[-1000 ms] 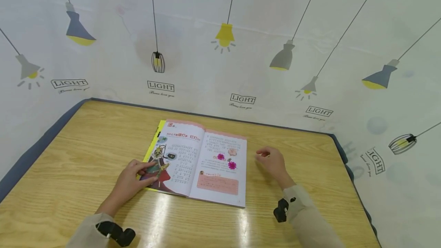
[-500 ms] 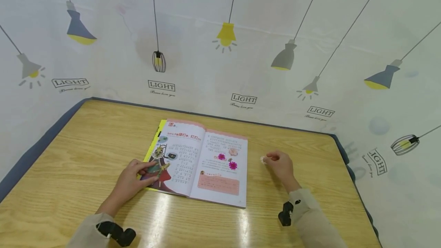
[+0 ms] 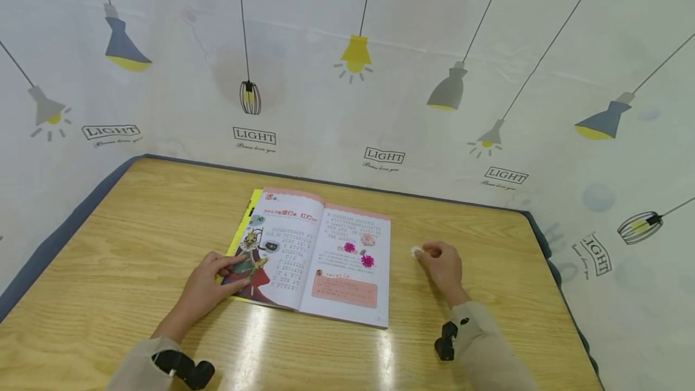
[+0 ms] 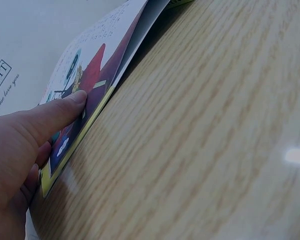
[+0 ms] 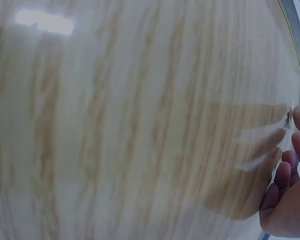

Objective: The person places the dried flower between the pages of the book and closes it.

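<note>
An open book (image 3: 342,222) lies on the wooden table. My left hand (image 3: 203,285) rests on the lower left of its left page. In the left wrist view, the thumb (image 4: 65,107) presses on the printed picture, and other fingers are at the book's edge, partly hidden. To the right of the book, my right hand (image 3: 444,264) pinches a small white flower-like piece (image 3: 415,251) at its fingertips, low over or touching the table. Pink flowers (image 3: 367,261) and a pale flower (image 3: 368,239) lie on the right page; whether the pale one is printed I cannot tell.
The wooden table (image 3: 136,228) has a dark blue rim behind it. A white curtain (image 3: 304,29) with printed lamps surrounds its back and sides. Black wrist cameras (image 3: 446,340) are strapped on both sleeves.
My right hand has shifted slightly right, and the small white piece now shows at its fingertips. My left hand and the book have stayed in place.
</note>
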{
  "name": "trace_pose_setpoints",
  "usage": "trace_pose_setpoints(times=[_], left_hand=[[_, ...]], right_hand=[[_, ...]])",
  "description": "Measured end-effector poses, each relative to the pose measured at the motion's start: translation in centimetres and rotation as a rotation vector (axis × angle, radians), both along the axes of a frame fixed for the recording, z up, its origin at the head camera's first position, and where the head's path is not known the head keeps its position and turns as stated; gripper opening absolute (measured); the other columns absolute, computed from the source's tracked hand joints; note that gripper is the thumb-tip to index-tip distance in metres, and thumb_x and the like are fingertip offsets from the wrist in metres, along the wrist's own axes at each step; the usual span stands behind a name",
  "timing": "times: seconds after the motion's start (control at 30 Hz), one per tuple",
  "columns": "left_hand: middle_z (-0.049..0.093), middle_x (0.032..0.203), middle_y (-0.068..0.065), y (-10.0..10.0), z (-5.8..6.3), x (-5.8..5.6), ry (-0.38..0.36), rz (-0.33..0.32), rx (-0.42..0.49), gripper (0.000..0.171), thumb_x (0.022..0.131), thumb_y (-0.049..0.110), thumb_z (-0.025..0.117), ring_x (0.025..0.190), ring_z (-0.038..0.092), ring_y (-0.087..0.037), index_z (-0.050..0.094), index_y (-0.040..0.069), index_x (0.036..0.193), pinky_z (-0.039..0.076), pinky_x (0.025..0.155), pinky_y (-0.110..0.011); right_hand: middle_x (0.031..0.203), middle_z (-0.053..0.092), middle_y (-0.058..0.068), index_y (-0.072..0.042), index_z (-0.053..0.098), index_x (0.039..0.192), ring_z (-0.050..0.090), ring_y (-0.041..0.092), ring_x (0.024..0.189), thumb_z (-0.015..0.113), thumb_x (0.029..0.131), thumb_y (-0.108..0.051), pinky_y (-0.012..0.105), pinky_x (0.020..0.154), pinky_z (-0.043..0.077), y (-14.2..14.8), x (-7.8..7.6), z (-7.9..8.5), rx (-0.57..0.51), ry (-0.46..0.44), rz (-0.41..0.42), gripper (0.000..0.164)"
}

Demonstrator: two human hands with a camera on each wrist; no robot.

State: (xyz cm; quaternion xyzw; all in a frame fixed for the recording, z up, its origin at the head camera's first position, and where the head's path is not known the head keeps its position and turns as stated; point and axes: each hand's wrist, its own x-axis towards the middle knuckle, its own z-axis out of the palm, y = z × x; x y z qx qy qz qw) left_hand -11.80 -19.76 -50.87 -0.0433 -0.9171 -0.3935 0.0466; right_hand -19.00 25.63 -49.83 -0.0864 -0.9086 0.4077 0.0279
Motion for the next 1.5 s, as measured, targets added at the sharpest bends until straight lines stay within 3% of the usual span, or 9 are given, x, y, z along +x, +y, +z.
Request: trace_pose_setpoints(times=[0.5,1.5], left_hand=[[0.046,0.087,-0.005,-0.04,-0.10,0.02,0.006,0.002,-0.005,0.047,0.074,0.019,0.079,0.077,0.046,-0.016,0.065,0.004,0.116,0.039,0.065,-0.028],[0.046,0.089,-0.005,-0.07,0.08,0.10,-0.026,-0.001,-0.003,0.049,0.075,0.023,0.079,0.080,0.046,-0.017,0.064,0.003,0.117,0.039,0.066,-0.029]], right_hand=[[0.094,0.060,0.015,0.001,0.069,0.100,0.053,0.027,0.086,0.070,0.083,-0.019,0.035,0.071,0.040,-0.29,0.03,-0.15,0.031,-0.011,-0.052,0.026],[0.084,0.064,0.010,0.002,0.069,0.091,0.057,0.025,0.080,0.072,0.081,-0.018,0.032,0.067,0.043,-0.19,-0.06,0.46,-0.042,-0.074,-0.032,0.022]])
